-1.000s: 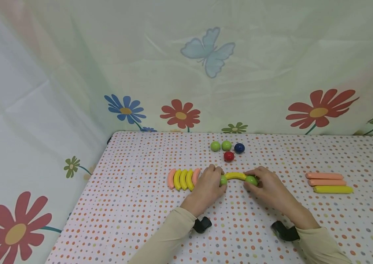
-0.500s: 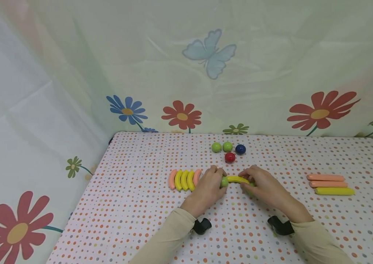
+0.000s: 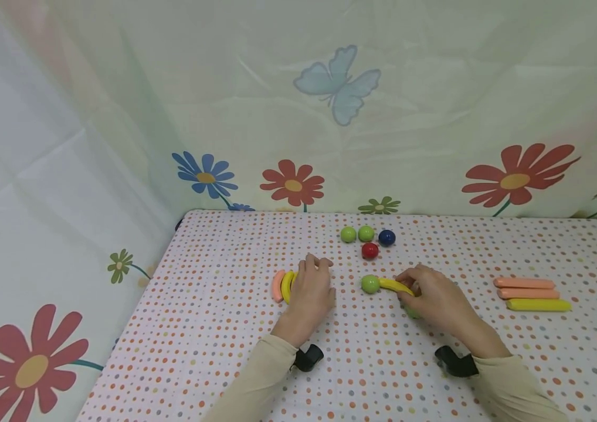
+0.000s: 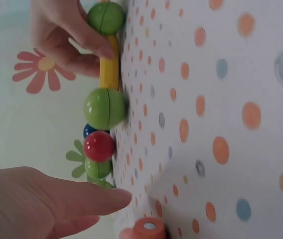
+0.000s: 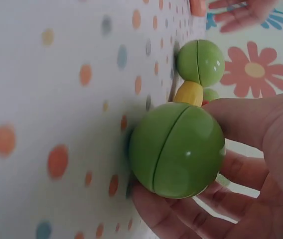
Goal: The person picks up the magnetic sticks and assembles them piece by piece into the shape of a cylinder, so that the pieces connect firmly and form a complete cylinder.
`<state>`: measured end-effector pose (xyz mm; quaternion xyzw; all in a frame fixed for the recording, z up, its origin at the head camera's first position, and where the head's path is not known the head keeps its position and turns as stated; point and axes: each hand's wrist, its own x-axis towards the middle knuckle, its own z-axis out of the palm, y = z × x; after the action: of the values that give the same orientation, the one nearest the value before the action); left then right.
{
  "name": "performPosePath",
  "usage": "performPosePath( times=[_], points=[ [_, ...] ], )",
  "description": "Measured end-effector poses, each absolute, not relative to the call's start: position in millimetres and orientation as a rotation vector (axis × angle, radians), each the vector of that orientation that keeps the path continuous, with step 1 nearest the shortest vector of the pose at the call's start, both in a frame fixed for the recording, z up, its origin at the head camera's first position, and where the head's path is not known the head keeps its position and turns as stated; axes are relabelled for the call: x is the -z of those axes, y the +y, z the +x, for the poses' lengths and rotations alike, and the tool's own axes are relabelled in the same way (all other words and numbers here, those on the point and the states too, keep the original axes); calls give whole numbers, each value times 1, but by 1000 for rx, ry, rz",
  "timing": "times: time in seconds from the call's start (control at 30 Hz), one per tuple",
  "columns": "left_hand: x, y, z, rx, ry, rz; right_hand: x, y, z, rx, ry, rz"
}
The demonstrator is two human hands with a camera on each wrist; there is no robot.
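Observation:
In the head view my right hand [image 3: 438,299] pinches a yellow curved stick [image 3: 390,285] near its right end. A green ball [image 3: 370,284] touches the stick's left end. At the other end sits a second green ball [image 5: 179,149], large in the right wrist view and mostly covered by my hand in the head view. My left hand [image 3: 310,293] hovers over or beside a row of curved sticks, hiding part of it; an orange curved stick [image 3: 277,286] and a yellow one [image 3: 287,285] show at its left. Its thumb looks straight in the left wrist view, with nothing held.
Behind the hands lie two green balls [image 3: 348,234], a blue ball [image 3: 386,237] and a red ball [image 3: 369,251]. On the right, two orange straight sticks [image 3: 525,283] and a yellow straight stick [image 3: 538,305] lie side by side on the dotted tablecloth [image 3: 214,351].
My left hand has let go of the left green ball and moved left over the curved sticks. My right hand has shifted from the right green ball onto the yellow curved stick, which now tilts.

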<state>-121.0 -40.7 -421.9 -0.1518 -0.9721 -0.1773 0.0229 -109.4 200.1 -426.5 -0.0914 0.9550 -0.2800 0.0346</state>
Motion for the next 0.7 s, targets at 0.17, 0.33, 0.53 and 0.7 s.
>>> performPosePath(
  times=[0.17, 0.33, 0.53, 0.7],
  points=[
    [425, -45, -123, 579, -3025, -529, 426, 212, -107, 877, 2942, -197],
    [427, -43, -122, 630, -3048, -564, 425, 219, -106, 878, 2921, -134],
    [426, -37, -119, 638, -3093, -592, 426, 225, -105, 881, 2925, -125],
    [426, -31, -120, 605, -3056, -691, 427, 223, -105, 925, 2917, -126]
  ],
)
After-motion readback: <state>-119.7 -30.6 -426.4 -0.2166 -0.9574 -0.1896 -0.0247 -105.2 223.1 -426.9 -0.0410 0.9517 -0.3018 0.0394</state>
